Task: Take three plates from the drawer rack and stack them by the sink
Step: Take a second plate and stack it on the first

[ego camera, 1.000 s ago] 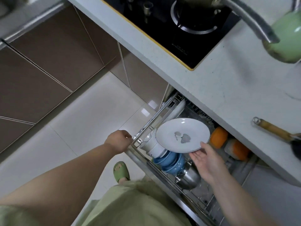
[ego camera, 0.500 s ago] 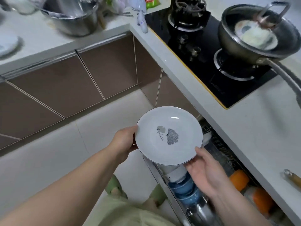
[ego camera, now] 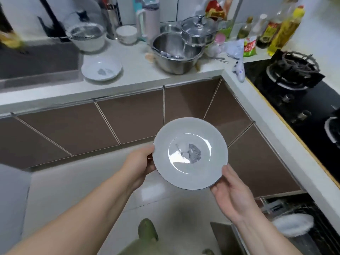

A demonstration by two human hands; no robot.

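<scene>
Carry step: plate [ego camera: 190,153] held face-up in mid-air over the floor, left hand [ego camera: 138,165] on its left rim, right hand [ego camera: 232,192] under the near-right rim; fingers of both curl round the edge. One matching plate on bench [ego camera: 101,69] sits just right of the sink [ego camera: 36,61], so this looks like number two. Next: carry far-left, set it squarely on that one. Pale bench [ego camera: 136,78] is crowded with steel pots; hob on the right, open drawer rack [ego camera: 301,225] near right.
</scene>
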